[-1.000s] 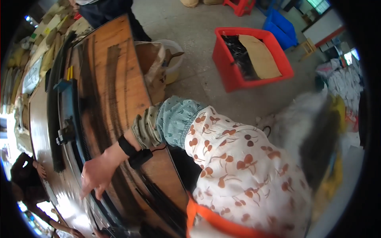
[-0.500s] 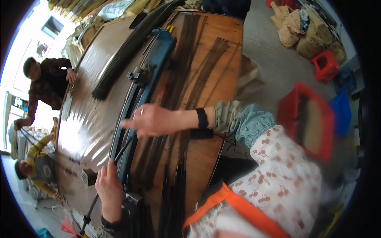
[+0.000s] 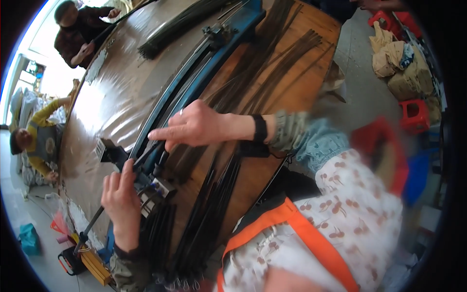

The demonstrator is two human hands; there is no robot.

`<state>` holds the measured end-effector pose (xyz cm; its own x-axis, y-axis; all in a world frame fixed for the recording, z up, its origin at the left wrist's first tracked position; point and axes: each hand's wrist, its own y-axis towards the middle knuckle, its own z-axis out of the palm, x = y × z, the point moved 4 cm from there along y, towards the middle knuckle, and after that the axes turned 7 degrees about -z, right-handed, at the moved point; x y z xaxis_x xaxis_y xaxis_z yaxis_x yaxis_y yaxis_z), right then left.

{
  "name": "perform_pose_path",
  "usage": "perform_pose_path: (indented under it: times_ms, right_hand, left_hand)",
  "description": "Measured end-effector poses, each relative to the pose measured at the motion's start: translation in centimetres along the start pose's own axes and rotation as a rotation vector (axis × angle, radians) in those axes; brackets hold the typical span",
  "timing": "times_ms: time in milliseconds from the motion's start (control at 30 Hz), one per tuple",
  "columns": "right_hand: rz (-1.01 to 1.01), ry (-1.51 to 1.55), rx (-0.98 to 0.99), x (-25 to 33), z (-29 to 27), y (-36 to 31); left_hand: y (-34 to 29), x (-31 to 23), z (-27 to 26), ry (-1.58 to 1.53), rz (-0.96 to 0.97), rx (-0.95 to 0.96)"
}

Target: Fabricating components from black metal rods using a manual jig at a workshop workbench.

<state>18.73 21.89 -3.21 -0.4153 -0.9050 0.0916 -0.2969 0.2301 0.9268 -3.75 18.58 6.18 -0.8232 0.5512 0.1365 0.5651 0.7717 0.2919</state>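
Over the near part of a long blue metal rail fixture [image 3: 187,100], both my hands work along one thin dark rod [image 3: 92,222]. My left hand [image 3: 121,202] is closed round it, with the index finger lying up along its length. At the rod's upper end is my right hand [image 3: 192,127], index finger straight, thumb below and the other fingers curled; the rod's tip goes in between finger and thumb. Just under the hands sits a small metal box [image 3: 161,189] at the fixture's near end. A metal clamp block [image 3: 219,35] is mounted farther up the rail.
Bundles of dark thin rods [image 3: 204,199] lie on the wooden table [image 3: 311,73], and another bundle [image 3: 180,29] is at the back. A black block [image 3: 113,153] stands left of the rail. Two people work along the left edge. Red stools [image 3: 413,117] and sacks are on the right floor.
My view has swung, so the table sits differently. Both hands have come closer to the rail's near end, along with the rod. The far-left person now holds a dark strip.
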Motion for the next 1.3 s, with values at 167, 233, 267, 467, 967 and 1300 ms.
perform_pose_path:
  times_ms: [167,233,267,467,967,1300]
  right_hand:
    - [0.092,-0.145,0.127,-3.9,0.3,-1.5]
    - [0.262,-0.144,0.268,-5.7,0.5,-3.6]
    - [0.329,-0.090,0.284,-6.1,1.6,-3.9]
    - [0.343,0.695,0.390,0.3,12.1,8.4]
    - [-0.127,0.458,0.763,4.4,20.3,10.1]
    - [-0.148,-0.293,0.585,-11.1,0.0,2.6]
  left_hand:
    - [-8.5,9.3,-4.1,0.123,-0.293,-0.233]
    - [-11.8,13.7,-6.8,0.157,-0.528,-0.303]
    - [-12.6,14.8,-7.3,0.207,-0.514,-0.384]
    - [-14.2,12.2,-9.3,0.121,-0.475,-0.441]
    - [-22.9,12.9,-7.7,0.004,-0.756,-0.268]
    - [-20.1,14.4,-3.4,-0.036,-0.692,-0.092]
